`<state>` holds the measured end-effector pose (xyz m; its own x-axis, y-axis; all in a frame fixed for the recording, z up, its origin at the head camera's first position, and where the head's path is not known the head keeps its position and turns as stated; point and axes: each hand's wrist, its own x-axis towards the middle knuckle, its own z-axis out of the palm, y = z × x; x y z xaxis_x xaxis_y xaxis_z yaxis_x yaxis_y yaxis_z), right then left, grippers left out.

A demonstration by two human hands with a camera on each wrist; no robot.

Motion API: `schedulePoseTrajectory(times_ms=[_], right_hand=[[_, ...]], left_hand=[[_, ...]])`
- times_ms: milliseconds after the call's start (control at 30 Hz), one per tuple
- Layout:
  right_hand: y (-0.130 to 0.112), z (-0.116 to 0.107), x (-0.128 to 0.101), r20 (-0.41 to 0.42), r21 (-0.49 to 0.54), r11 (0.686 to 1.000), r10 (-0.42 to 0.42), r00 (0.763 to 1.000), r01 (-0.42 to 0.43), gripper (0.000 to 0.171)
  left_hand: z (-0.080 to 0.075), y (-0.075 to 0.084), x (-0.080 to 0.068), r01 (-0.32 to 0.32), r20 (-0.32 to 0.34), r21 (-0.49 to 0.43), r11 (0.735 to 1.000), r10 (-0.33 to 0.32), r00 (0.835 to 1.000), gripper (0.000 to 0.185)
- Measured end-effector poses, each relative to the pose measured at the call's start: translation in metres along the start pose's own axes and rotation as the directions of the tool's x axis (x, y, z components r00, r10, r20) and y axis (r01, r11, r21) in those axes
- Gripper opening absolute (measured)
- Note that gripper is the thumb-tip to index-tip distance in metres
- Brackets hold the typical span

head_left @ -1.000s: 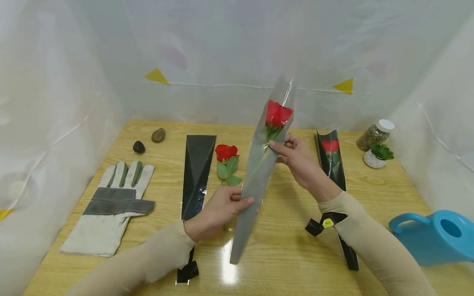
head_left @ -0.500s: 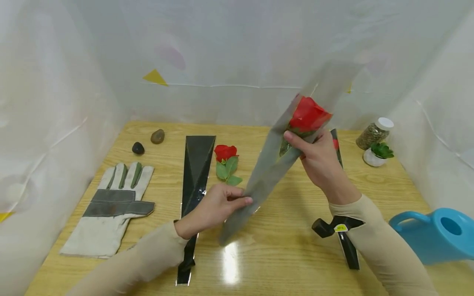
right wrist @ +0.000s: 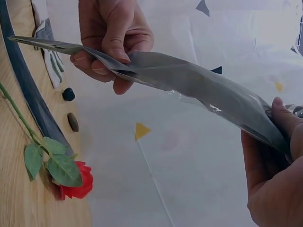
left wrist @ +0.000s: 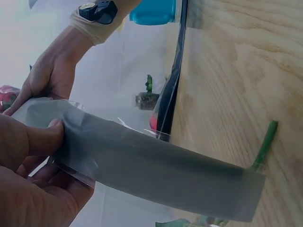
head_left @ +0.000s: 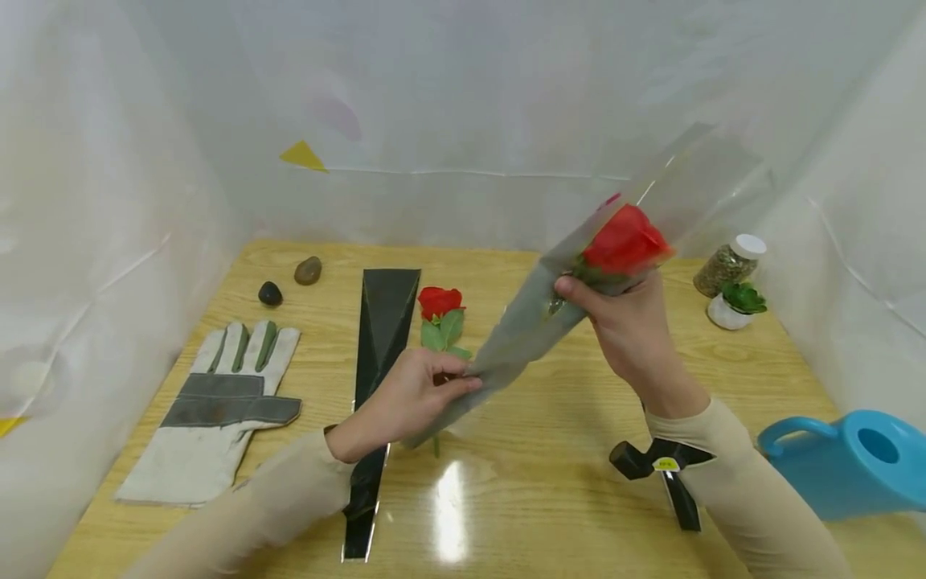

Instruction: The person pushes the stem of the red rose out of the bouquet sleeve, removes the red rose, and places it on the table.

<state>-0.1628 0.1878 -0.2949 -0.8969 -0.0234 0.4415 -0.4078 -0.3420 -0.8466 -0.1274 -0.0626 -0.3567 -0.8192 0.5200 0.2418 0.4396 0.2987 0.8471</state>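
A red rose [head_left: 625,241] lies inside a long grey, clear-topped flower sleeve [head_left: 506,342], raised above the table and slanting up to the right. My right hand [head_left: 637,330] grips the sleeve just below the bloom, thumb in front. Near the narrow lower end, my left hand [head_left: 408,394] pinches it between thumb and fingers; the left wrist view shows the sleeve's flat end [left wrist: 213,191] reaching past that hand. A second rose [head_left: 440,301] lies loose on the table behind the left hand, its stem partly covered. Beside it is a flat black sleeve [head_left: 376,314], partly under the left forearm.
A work glove [head_left: 217,410] and two stones [head_left: 308,270] lie at left. At right stand a jar [head_left: 729,264], a small potted succulent [head_left: 741,299] and a blue watering can [head_left: 846,466]. Another black-wrapped rose [left wrist: 170,99] is mostly hidden behind the right arm in the head view.
The wrapped rose has tilted from near upright toward the right. My right hand has moved right with the bloom end; my left hand has shifted slightly left, still pinching the lower part.
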Motion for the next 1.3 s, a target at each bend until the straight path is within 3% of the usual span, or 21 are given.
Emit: schedulePoseTrajectory(times_ms=[167,300,600,900,1300], right_hand=[[0.001,-0.001,-0.006,-0.009,-0.081,0.996,0.020,1.000,-0.021,0.057],[0.003,-0.001,-0.010,-0.005,-0.124,0.992,0.016,1.000,-0.017,0.062],[0.006,0.002,-0.018,-0.032,-0.213,0.975,0.056,0.998,-0.062,0.059],[0.013,0.006,-0.024,-0.009,-0.210,0.971,0.116,0.993,-0.116,0.057],[0.010,0.004,-0.018,-0.010,-0.156,0.983,0.099,0.995,-0.099,0.057]], left_hand=[[-0.001,0.000,-0.001,-0.008,0.001,-0.006,1.000,0.008,1.000,0.008],[-0.002,0.001,-0.001,0.015,0.006,-0.008,1.000,-0.015,1.000,0.012],[-0.002,0.002,-0.002,0.001,-0.017,0.036,0.999,0.000,1.000,0.017],[-0.003,0.005,0.000,-0.031,-0.035,0.025,0.999,0.032,0.999,0.020],[-0.004,0.005,0.001,-0.024,-0.046,0.029,0.999,0.025,0.999,0.016]])
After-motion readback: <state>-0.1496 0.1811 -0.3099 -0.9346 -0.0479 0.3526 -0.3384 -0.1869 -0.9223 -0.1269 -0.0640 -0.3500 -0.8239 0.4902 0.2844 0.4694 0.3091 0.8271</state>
